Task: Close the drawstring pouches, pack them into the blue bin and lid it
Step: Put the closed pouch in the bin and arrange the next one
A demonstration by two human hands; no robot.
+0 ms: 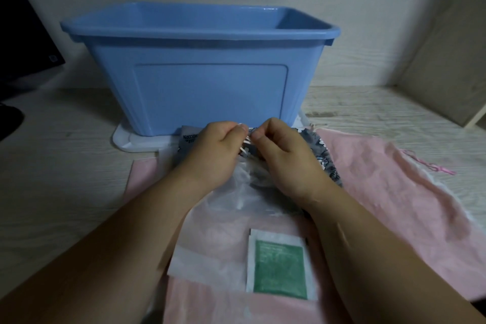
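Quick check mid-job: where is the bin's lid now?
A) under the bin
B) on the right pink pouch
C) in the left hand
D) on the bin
A: the blue bin is open-topped and stands on a flat white lid, its corner jutting out front left; the left hand and right hand pinch only a white drawstring.

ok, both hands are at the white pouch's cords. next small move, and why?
Probably draw the two hands apart to cinch the mouth. The left hand and right hand each pinch the white cords at the top of the translucent pouch, which lies flat on the pink cloth before the blue bin, not yet packed.
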